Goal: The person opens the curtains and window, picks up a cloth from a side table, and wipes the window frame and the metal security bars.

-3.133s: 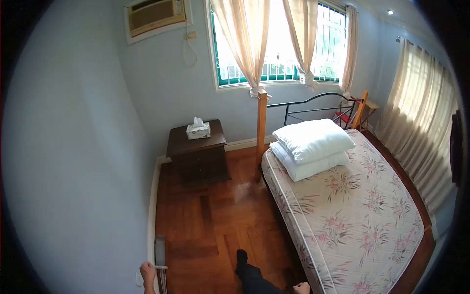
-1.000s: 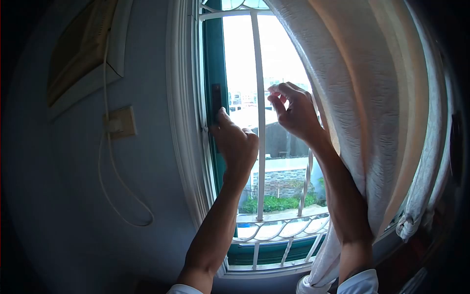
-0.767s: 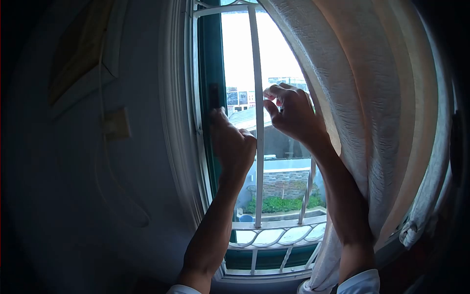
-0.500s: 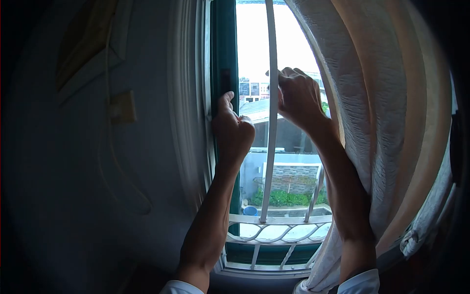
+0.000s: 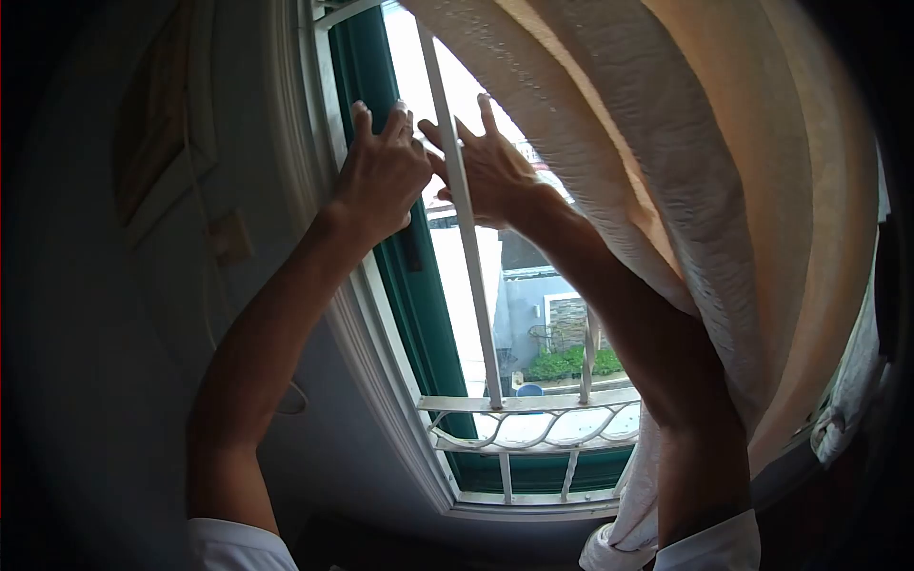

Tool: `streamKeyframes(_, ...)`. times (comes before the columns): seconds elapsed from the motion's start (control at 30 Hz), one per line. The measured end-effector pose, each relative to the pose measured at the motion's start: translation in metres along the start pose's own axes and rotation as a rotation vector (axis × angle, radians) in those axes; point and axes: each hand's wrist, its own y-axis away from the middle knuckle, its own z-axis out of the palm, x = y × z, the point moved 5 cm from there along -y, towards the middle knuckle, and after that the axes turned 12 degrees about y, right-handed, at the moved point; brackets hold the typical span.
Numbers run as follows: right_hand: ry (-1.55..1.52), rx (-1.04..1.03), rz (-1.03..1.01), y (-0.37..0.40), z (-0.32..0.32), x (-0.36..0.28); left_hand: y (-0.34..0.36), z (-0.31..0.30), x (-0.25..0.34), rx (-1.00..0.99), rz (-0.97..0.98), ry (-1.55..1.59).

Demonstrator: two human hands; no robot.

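Observation:
My left hand (image 5: 384, 173) is raised in front of the green window frame (image 5: 424, 309), its fingers apart and pointing up. Beyond a white vertical bar (image 5: 462, 195) of the window grille is my right hand (image 5: 503, 181), fingers spread and nothing in them. The bar crosses in front of its fingers. In this view the fingertips of the two hands come close together beside the bar. A pale curtain (image 5: 624, 143) hangs right of the window, its edge just above my right forearm.
Curved white scrollwork (image 5: 533, 428) runs along the grille's bottom. A knotted curtain end (image 5: 619, 547) hangs below my right arm. On the dark left wall are a switch plate (image 5: 228, 238), a dangling cord (image 5: 205, 285) and a framed panel (image 5: 157, 124). Outside, green plants (image 5: 571, 364) stand by a wall.
My left hand has moved up and left off its spot low on the green frame, fingers now spread. My right hand has opened and shifted left behind the bar. The view has tilted.

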Motion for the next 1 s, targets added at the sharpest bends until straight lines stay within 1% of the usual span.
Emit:
streamKeyframes(0.03,-0.028,0.135,0.03,0.002,0.001,-0.001,0.0,0.002,0.0,0.001,0.006,-0.009)
streamKeyframes(0.1,-0.265,0.322,0.042,-0.004,0.011,-0.001,0.002,0.003,-0.005,0.017,-0.047,0.065)
streamKeyframes(0.13,-0.339,0.417,0.084,-0.006,0.011,-0.001,0.003,-0.001,-0.01,0.006,-0.08,0.075)
streamKeyframes(0.23,-0.295,0.49,0.082,-0.006,0.005,0.001,0.001,0.002,-0.016,-0.042,-0.052,0.097)
streamKeyframes(0.27,-0.329,0.464,0.061,-0.004,0.004,0.003,0.001,0.003,-0.018,-0.039,-0.042,0.055)
streamKeyframes(0.3,-0.276,0.281,0.023,-0.003,-0.005,0.005,0.002,0.005,-0.02,-0.043,-0.052,0.052)
streamKeyframes(0.37,-0.319,0.436,0.053,-0.003,0.002,0.002,-0.001,0.008,-0.018,-0.032,-0.035,0.017)
streamKeyframes(0.4,-0.321,0.436,0.053,-0.002,0.001,0.002,-0.003,0.004,-0.019,-0.072,-0.064,0.028)
streamKeyframes(0.47,-0.266,0.487,0.023,0.002,-0.004,0.001,-0.005,0.006,-0.021,-0.063,-0.079,0.054)
streamKeyframes(0.57,-0.297,0.441,0.018,0.004,-0.004,0.0,-0.005,0.002,-0.019,-0.043,-0.107,0.071)
streamKeyframes(0.73,-0.247,0.464,0.01,0.001,0.001,-0.002,-0.009,0.006,-0.024,-0.057,-0.092,0.113)
streamKeyframes(0.8,-0.233,0.475,0.019,0.002,-0.001,0.0,-0.01,0.004,-0.024,-0.02,-0.08,0.099)
streamKeyframes(0.9,-0.255,0.411,0.013,0.005,-0.008,0.0,-0.014,0.006,-0.024,-0.073,-0.087,0.109)
streamKeyframes(0.97,-0.211,0.325,-0.011,0.004,-0.008,-0.001,-0.015,0.005,-0.024,-0.055,-0.084,0.106)
streamKeyframes(1.0,-0.211,0.324,-0.015,0.005,-0.01,-0.001,-0.014,0.004,-0.023,-0.043,-0.082,0.104)
